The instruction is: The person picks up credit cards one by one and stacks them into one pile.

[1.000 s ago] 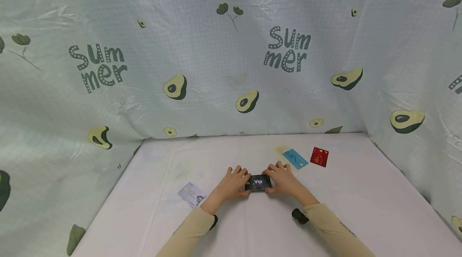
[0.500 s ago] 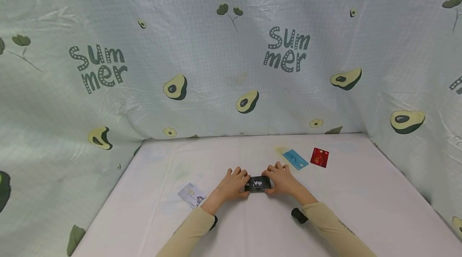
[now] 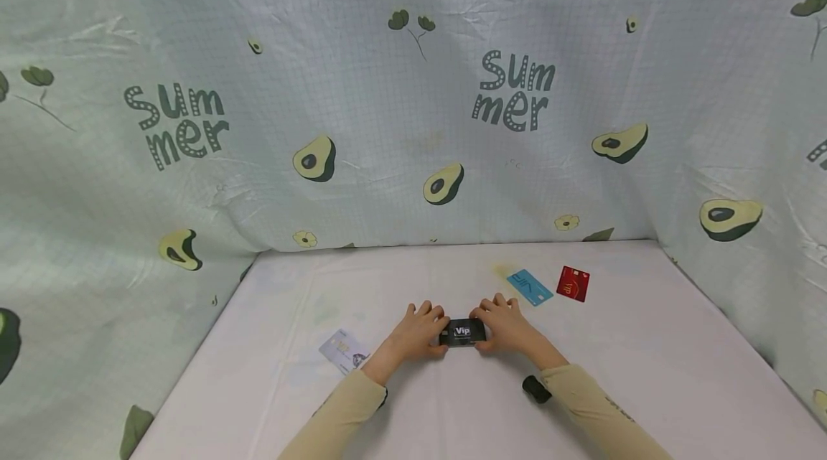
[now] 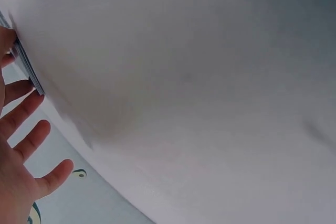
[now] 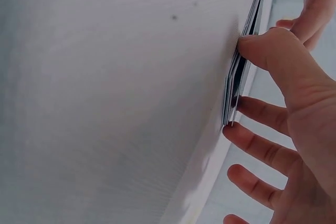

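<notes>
Near the middle of the table in the head view lies a small stack of cards, topped by a black card (image 3: 462, 333) lettered "Vip". My left hand (image 3: 416, 332) pinches its left end between thumb and fingers; my right hand (image 3: 508, 327) grips the right end likewise. Seen edge-on in the right wrist view, the stack of cards (image 5: 231, 90) shows several thin layers, slightly fanned apart, with the right thumb (image 5: 257, 48) on the near edge. The left wrist view shows the stack of cards (image 4: 30, 69) at the far left, partly hidden behind the fingers.
A silver card (image 3: 342, 350) lies on the white table (image 3: 284, 417) beside the left forearm. Beyond the right hand are a blue card (image 3: 530, 288) and a red card (image 3: 573, 283). A black wrist device (image 3: 536, 389) sits by the right cuff. A printed curtain (image 3: 388, 101) hangs behind.
</notes>
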Available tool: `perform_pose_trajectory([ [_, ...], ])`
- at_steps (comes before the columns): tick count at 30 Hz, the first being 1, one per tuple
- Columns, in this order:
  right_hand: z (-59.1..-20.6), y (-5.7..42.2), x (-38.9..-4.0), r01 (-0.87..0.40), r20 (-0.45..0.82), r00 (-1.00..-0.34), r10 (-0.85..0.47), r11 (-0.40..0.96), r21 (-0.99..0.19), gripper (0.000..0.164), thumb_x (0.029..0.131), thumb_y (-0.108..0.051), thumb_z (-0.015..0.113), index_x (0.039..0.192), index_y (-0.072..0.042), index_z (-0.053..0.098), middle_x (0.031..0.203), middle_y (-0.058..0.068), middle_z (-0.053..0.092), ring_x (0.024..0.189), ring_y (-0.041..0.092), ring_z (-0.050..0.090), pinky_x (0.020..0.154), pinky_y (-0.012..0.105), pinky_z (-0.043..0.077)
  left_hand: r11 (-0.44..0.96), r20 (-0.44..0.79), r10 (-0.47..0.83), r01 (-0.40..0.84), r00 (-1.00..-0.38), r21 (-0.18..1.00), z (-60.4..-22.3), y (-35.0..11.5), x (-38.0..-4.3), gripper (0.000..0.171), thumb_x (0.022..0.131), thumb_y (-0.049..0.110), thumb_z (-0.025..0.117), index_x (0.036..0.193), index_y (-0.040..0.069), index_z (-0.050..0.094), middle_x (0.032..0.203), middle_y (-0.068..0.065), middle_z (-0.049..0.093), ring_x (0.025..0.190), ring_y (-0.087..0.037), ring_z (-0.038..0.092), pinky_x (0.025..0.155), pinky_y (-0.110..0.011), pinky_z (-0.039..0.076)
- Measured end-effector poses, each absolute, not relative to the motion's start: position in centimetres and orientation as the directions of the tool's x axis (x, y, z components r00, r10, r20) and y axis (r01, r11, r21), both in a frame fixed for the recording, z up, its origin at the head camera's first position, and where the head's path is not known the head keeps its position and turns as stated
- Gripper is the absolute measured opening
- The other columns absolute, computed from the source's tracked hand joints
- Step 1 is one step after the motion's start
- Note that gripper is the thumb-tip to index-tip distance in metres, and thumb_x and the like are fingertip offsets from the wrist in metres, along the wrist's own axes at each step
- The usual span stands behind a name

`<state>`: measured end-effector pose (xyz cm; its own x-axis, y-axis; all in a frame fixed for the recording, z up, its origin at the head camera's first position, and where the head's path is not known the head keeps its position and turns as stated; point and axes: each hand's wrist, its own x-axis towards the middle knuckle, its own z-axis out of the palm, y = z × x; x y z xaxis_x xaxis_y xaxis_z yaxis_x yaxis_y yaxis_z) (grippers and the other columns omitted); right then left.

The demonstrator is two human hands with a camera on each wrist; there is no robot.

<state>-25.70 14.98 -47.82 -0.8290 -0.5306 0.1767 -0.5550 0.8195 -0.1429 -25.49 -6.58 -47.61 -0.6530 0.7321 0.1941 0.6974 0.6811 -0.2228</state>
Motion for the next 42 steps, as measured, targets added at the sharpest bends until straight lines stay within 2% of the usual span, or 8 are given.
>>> perform_pose_trajectory([
  [10, -48.3, 15.0, -25.8, -0.562, 0.209, -0.819, -0.535, 0.821, -0.103, 0.042, 0.063, -0.034, 0.075, 0.098, -0.017, 0.059, 0.087, -0.001, 0.05, 0.082, 0.018, 0.035, 0.071, 0.044, 0.029, 0.702, 0.15, 0.712, 0.691, -0.686, -0.172, -47.6, -6.8, -25.7, 0.042, 0.081, 0.046, 0.056, 0.113, 0.02, 0.053, 0.109, 0.004, 0.051, 0.096, -0.015, 0.043, 0.077, -0.038, 0.039],
  [25, -48.1, 14.9, -25.6, -0.547, 0.195, -0.829, -0.524, 0.832, -0.095, 0.046, 0.064, -0.036, 0.073, 0.103, -0.015, 0.058, 0.093, 0.0, 0.052, 0.085, 0.02, 0.038, 0.075, 0.047, 0.031, 0.707, 0.139, 0.706, 0.682, -0.694, -0.185, -47.6, -7.0, -25.4, 0.047, 0.083, 0.047, 0.054, 0.12, 0.019, 0.049, 0.113, 0.002, 0.052, 0.098, -0.016, 0.044, 0.078, -0.039, 0.039],
  [32, -47.9, 14.7, -25.1, -0.534, 0.188, -0.84, -0.51, 0.838, -0.112, 0.053, 0.064, -0.036, 0.074, 0.109, -0.014, 0.056, 0.095, 0.002, 0.053, 0.086, 0.02, 0.039, 0.075, 0.047, 0.031, 0.715, 0.149, 0.699, 0.677, -0.699, -0.177, -47.0, -7.5, -24.5, 0.051, 0.082, 0.045, 0.056, 0.124, 0.016, 0.047, 0.115, -0.001, 0.053, 0.101, -0.019, 0.045, 0.081, -0.043, 0.041],
  [38, -47.7, 14.3, -24.6, -0.495, 0.166, -0.865, -0.474, 0.86, -0.124, 0.061, 0.064, -0.038, 0.074, 0.115, -0.012, 0.054, 0.099, 0.005, 0.052, 0.091, 0.022, 0.039, 0.079, 0.049, 0.031, 0.704, 0.152, 0.708, 0.676, -0.689, -0.215, -46.8, -8.0, -23.8, 0.053, 0.083, 0.045, 0.055, 0.126, 0.016, 0.046, 0.117, -0.001, 0.053, 0.103, -0.018, 0.045, 0.081, -0.04, 0.04],
  [42, -47.8, 13.9, -24.2, -0.51, 0.185, -0.853, -0.489, 0.856, -0.088, 0.064, 0.064, -0.042, 0.074, 0.116, -0.012, 0.053, 0.103, 0.005, 0.051, 0.094, 0.023, 0.04, 0.08, 0.049, 0.032, 0.689, 0.188, 0.724, 0.682, -0.663, -0.247, -46.7, -8.4, -23.3, 0.05, 0.084, 0.045, 0.054, 0.125, 0.018, 0.047, 0.116, 0.0, 0.054, 0.102, -0.017, 0.046, 0.08, -0.038, 0.04],
])
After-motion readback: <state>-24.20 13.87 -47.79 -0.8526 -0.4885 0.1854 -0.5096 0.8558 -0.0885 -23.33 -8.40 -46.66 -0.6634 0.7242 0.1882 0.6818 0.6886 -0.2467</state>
